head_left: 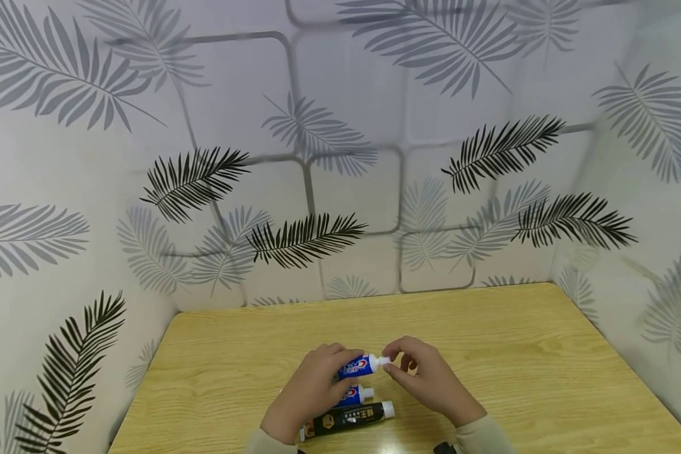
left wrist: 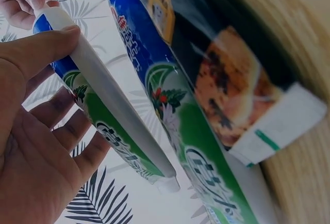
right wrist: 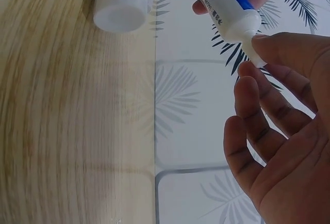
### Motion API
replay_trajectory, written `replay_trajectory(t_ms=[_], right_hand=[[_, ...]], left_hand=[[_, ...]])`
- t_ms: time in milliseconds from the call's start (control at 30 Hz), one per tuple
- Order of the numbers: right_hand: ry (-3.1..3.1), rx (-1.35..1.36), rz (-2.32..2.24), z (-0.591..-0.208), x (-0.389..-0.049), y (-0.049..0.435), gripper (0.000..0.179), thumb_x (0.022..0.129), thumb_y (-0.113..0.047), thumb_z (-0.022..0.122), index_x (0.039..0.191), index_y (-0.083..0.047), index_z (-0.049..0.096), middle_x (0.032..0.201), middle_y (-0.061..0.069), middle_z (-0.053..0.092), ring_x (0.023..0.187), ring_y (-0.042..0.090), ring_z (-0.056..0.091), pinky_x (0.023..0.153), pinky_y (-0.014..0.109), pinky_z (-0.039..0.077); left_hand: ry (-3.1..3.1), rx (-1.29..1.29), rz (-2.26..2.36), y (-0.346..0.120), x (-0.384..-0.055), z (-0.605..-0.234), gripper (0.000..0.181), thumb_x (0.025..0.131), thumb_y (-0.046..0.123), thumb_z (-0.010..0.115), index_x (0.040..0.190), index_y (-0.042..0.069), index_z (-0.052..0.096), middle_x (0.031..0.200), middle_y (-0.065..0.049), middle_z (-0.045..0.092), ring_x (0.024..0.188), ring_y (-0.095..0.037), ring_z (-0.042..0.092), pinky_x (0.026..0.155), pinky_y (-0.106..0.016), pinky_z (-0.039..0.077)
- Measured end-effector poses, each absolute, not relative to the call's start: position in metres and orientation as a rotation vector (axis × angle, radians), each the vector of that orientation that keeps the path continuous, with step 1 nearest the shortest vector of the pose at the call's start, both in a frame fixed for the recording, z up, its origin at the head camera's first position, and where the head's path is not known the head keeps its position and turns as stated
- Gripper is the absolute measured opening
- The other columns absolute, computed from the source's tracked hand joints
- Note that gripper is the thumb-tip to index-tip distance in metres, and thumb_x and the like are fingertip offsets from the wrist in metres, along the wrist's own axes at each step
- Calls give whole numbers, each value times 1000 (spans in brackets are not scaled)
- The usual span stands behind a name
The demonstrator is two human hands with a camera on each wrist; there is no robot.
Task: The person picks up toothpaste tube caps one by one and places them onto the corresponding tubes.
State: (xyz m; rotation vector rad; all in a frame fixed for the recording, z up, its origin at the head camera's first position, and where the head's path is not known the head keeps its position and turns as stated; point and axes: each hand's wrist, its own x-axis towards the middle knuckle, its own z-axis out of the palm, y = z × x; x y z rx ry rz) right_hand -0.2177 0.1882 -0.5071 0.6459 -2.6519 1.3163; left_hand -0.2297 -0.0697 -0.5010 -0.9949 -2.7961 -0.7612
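Observation:
My left hand [head_left: 314, 384] grips a blue, white and green toothpaste tube [head_left: 359, 367], thumb on one side and fingers on the other. At the tube's right end, my right hand [head_left: 422, 381] pinches the small white cap [right wrist: 251, 51] between thumb and index finger; its other fingers are loosely bent. A second blue and green toothpaste tube [head_left: 352, 396] lies just below the held one, partly hidden by my left hand in the head view. Beside it lies a black toothpaste tube [head_left: 349, 419] with a white cap [right wrist: 121, 7], nearest to me.
The tubes lie on a light wood table [head_left: 232, 353]. Behind it and at both sides stand pale walls [head_left: 352, 195] with a leaf pattern. A small dark object [head_left: 445, 448] shows at the bottom edge by my right sleeve.

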Motion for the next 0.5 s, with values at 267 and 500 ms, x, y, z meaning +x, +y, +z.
replay_trajectory(t_ms=[267,500], right_hand=[[-2673,606,1344,-508,-219,189,9,101,-26,75,110,-23,76,101,-11,73,81,7,62,74,27,56],[-2711,566,1355,-507,-219,190,5,103,-32,72,102,-29,76,99,-14,72,81,7,61,74,26,55]], left_hand=[[-2792,-996,-758,-68,-228,-502,47,98,23,79,143,18,69,116,4,73,103,-14,66,93,-42,59],[-2804,-992,-739,-67,-225,-500,46,98,24,79,142,20,69,117,5,74,104,-13,66,94,-42,59]])
